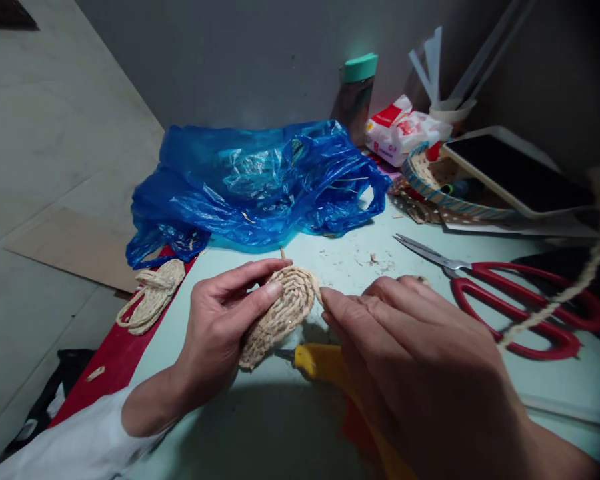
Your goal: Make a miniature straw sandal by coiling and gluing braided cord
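An oval piece of coiled straw braid (285, 310) is gripped by my left hand (220, 320), the thumb on its face and the fingers behind its edge. At the piece's right edge, my right hand (405, 347) pinches a strand of the straw braid with thumb and forefinger. A length of the same pale braid (570, 300) rises behind my right hand toward the right edge of the view. Below the piece lies a yellow-handled tool (325, 363) with a thin dark metal tip, partly hidden under my right hand.
Red-handled scissors (473, 267) lie open at the right. A crumpled blue plastic bag (260, 180) covers the table's back. A small braided straw bundle (153, 293) rests on the red left edge. Behind are a green-lidded bottle (357, 93), a tissue pack (400, 130), a basket (430, 180) and a tablet (517, 170).
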A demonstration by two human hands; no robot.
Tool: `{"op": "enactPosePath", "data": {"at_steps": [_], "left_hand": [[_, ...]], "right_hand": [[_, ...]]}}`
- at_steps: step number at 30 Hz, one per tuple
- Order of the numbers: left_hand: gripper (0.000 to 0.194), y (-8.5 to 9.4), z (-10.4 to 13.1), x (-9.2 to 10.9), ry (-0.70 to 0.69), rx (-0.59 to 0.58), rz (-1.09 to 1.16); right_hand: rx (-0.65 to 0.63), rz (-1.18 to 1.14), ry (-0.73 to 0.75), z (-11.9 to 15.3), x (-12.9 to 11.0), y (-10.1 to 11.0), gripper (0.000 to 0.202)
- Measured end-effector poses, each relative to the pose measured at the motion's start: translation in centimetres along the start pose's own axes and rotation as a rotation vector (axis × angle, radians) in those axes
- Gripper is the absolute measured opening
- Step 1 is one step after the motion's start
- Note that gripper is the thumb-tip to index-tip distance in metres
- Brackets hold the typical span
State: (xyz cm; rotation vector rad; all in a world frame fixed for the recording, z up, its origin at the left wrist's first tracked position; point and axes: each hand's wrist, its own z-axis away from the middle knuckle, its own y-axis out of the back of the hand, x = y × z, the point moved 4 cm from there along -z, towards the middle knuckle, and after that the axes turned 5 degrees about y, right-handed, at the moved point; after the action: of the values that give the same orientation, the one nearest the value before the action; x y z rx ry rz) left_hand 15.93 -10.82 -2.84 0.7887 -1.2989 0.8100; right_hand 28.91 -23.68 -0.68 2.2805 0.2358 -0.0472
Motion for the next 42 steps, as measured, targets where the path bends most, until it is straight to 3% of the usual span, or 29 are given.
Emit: {"op": "enactPosePath", "data": {"at_steps": [12, 25, 37, 42], "left_hand": [[0.017, -0.2, -0.2, -0.2, -0.038, 0.023, 0.062], [0.018, -0.3, 0.2, -0.5, -0.099, 0.055, 0.066], [0.020, -0.3, 0.5, -0.6, -0.080, 0.079, 0.056], [0.016, -0.4, 0.5, 0.0, -0.099, 0.096, 0.102]], "right_hand": [[0.009, -0.110, -0.028, 0.2, -0.6, -0.7, 0.027], [0.054, -0.057, 0.022, 0.2, -1.4, -1.5, 0.033], [0.055, -0.022, 0.025, -0.1, -2.0, -1.4, 0.026], [0.121, -0.027, 0.040, -0.4, -2.1, -1.2, 0.025]]}}
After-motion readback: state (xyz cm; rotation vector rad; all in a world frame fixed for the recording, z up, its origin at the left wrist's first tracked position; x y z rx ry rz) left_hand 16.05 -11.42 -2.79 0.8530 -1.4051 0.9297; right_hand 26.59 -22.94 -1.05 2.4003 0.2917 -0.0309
